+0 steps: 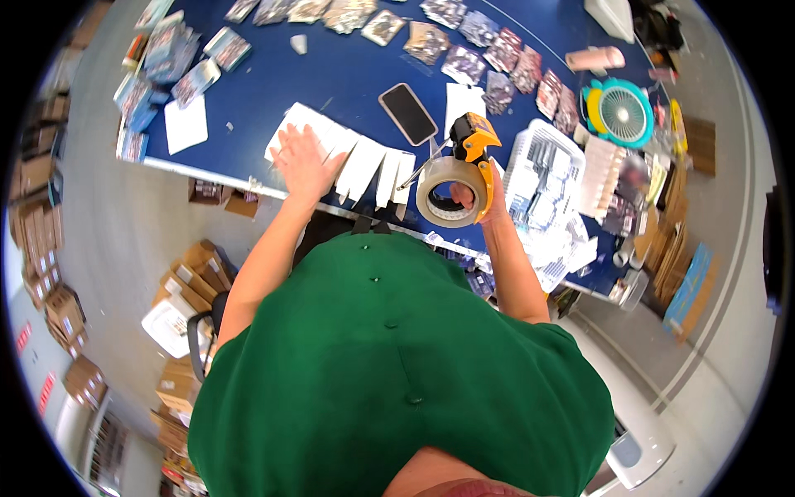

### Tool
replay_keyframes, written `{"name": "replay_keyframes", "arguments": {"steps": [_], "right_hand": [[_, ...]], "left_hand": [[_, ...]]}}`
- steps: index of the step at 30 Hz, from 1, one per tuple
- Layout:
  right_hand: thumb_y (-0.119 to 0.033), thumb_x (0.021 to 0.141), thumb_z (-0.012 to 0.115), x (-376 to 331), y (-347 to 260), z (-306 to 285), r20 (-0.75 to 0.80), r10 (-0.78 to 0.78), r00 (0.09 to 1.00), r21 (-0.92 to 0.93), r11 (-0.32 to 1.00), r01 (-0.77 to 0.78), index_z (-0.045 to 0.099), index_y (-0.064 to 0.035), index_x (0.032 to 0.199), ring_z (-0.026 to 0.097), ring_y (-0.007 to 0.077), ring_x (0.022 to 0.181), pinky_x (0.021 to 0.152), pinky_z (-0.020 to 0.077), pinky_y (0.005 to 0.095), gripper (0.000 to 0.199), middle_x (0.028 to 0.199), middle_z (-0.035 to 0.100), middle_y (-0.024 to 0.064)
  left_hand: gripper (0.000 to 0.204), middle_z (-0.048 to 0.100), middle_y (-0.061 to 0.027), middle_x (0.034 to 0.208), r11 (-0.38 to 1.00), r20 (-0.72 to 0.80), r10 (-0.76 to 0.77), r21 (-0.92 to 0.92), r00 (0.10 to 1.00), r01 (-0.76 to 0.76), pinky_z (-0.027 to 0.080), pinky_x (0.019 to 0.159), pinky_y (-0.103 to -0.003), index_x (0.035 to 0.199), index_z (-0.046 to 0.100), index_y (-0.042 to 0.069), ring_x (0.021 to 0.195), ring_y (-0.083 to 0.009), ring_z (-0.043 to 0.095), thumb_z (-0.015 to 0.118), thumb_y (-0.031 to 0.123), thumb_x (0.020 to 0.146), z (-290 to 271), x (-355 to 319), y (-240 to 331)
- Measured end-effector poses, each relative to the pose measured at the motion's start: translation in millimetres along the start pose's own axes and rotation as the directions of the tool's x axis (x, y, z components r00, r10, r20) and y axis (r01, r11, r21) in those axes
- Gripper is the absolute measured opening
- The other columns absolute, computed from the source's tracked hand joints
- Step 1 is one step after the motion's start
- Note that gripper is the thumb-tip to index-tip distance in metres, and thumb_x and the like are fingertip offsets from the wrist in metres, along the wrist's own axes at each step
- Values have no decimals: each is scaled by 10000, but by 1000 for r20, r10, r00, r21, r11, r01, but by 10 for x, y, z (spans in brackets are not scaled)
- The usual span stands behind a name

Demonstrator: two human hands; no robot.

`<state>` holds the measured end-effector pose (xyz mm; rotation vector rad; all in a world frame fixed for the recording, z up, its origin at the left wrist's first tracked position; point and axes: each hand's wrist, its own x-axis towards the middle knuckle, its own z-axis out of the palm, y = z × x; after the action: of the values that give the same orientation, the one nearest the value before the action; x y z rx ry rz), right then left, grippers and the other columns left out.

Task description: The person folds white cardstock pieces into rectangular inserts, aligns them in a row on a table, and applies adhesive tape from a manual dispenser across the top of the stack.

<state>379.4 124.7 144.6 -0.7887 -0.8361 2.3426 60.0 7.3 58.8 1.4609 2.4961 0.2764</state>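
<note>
White strips (362,168) fan across the blue table (331,70), upper centre of frame; left hand (305,168) open, palm down over their left end, fingers spread, forearm angling up from lower left. Right hand (495,201), right of centre, wraps the tape gun (472,168), forearm raised.

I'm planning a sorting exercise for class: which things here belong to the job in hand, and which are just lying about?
Apparently in the job:
- tape dispenser, in the right hand
- flat white pieces, under the left hand

Apparently just lying about:
- phone
- pink cylinder
- teal fan-like item
</note>
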Motion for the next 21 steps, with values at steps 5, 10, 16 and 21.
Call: {"name": "replay_keyframes", "arguments": {"steps": [5, 10, 16, 21], "right_hand": [[-528, 992, 465, -331, -87, -152, -64, -157, 985, 39, 986, 160, 541, -18, 1152, 507, 159, 428, 449, 432, 284, 540, 578, 560, 82], [-497, 943, 577, -652, -29, -305, -251, -176, 952, 7, 983, 184, 515, 16, 1230, 563, 178, 471, 414, 465, 278, 591, 769, 625, 111], [-490, 903, 636, -1276, 86, -582, -367, -135, 920, 51, 985, 165, 528, 44, 1209, 591, 190, 492, 391, 472, 286, 625, 777, 632, 126], [-545, 871, 647, -1759, 115, -567, -500, 5, 866, 341, 920, 191, 581, 14, 1076, 513, 193, 368, 340, 413, 275, 599, 627, 589, 127]], "left_hand": [[666, 523, -252, 1353, 873, 119, 116, -485, 986, -44, 339, 1089, -511, 1333, 547, 2, 1313, -347, 454, 690, 465, 876, -426, 145, 608], [509, 701, -73, 907, 495, 668, 537, -744, 515, 449, 539, 758, -288, 1287, 613, -1, 825, -146, 668, 659, 377, 950, -741, -283, 1654], [307, 666, 3, 799, 500, 680, 646, -720, 346, 481, 517, 652, -222, 1111, 717, 22, 716, -65, 622, 610, 285, 993, -373, -337, 1796], [242, 678, -63, 740, 802, 518, 429, -595, 740, -49, 518, 633, -278, 1067, 716, 43, 662, -120, 663, 574, 217, 975, 99, -194, 1855]]}}
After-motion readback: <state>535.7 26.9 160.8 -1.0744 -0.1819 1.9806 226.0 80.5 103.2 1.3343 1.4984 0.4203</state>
